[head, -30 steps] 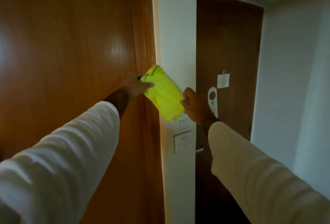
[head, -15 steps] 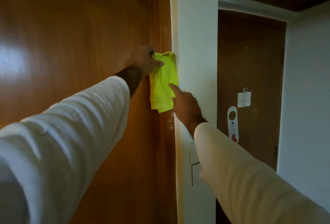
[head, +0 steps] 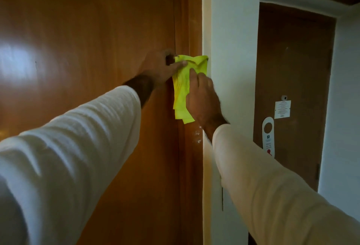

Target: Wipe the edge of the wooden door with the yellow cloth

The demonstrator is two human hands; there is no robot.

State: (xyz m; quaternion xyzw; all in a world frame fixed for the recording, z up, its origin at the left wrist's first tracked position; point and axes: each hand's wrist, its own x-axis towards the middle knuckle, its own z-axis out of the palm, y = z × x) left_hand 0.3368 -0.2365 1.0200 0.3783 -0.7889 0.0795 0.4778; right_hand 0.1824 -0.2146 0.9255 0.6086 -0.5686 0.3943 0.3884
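A glossy wooden door (head: 93,49) fills the left half of the view. Its right edge and wooden frame (head: 191,30) run straight down beside a white wall. A folded yellow cloth (head: 182,90) hangs flat against that edge. My left hand (head: 159,67) pinches the cloth's top left corner against the door. My right hand (head: 202,100) lies flat over the cloth's right side and presses it on the frame, hiding part of it. Both arms wear white sleeves.
A white wall pillar (head: 233,49) stands right of the frame. White specks (head: 197,135) mark the frame just below the cloth. Farther right is a darker brown door (head: 292,69) with a paper notice (head: 282,109) and a white hanger tag (head: 268,137).
The cloth went from hanging between both hands near the wall to lying on the door's edge. My right hand slid up onto it. The view tilted up.
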